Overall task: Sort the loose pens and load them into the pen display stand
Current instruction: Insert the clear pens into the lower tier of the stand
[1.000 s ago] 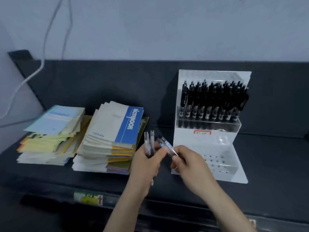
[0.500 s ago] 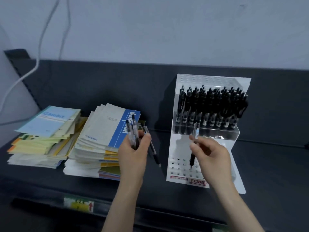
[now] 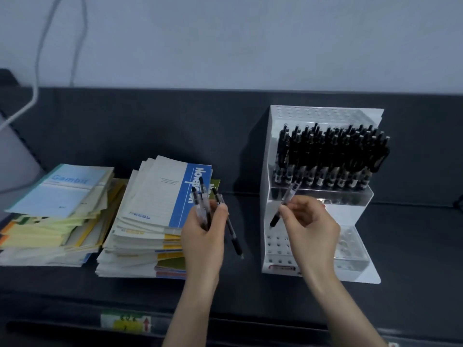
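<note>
A white pen display stand (image 3: pixel 275 121) stands on the dark shelf at the right. Its upper tier is packed with several black pens (image 3: pixel 330 156); its lower perforated tier (image 3: pixel 275 246) shows open holes. My right hand (image 3: pixel 310 229) pinches a single pen (image 3: pixel 288 199), tilted with its black tip down just above the lower tier's left holes. My left hand (image 3: pixel 205 234) grips a bunch of loose pens (image 3: pixel 203 204) upright, left of the stand; one of those pens (image 3: pixel 231 234) slants down and right.
Two stacks of notebooks lie to the left: a blue-spined stack (image 3: pixel 160 211) right beside my left hand and a pale blue and yellow stack (image 3: pixel 57 206) farther left. White cables (image 3: pixel 37 58) hang down the wall. The shelf's front edge carries a price label (image 3: pixel 125 323).
My right hand took one pen from the bunch and carried it right to the stand; now it holds it tip-down over the lower tier. My left hand stays with the remaining pens.
</note>
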The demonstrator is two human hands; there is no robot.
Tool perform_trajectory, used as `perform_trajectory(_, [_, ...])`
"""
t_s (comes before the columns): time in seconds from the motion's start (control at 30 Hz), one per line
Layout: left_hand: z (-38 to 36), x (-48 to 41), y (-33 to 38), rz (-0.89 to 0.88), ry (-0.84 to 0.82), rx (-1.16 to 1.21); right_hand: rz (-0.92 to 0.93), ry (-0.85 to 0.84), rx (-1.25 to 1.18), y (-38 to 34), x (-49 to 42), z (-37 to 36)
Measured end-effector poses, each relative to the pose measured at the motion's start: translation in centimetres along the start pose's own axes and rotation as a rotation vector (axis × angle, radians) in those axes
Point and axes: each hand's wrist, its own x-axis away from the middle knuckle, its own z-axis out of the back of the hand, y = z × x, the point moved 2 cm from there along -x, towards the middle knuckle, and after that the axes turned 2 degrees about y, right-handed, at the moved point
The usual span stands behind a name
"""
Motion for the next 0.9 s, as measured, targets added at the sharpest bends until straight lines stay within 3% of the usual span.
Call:
perform_trajectory(0.57, [-0.1,-1.6,-1.2,-0.023,-0.124,-0.008,0.073,-0.119,0.506,1.9,1.1,-1.2])
perform_trajectory(0.77, [-0.7,-1.1,-0.4,-0.035,-0.218,-0.016,0.05,-0.111,0.467,1.4,1.1,-0.3])
perform_trajectory(0.83, [-0.7,-0.8,0.2,-0.046,-0.267,-0.028,0.069,-0.013,0.367,0.3,1.4,0.7])
perform_trajectory(0.9, [-0.8,-0.5,0.9,-0.046,-0.327,-0.005,0.071,-0.04,0.262,-1.0,1.9,1.1])
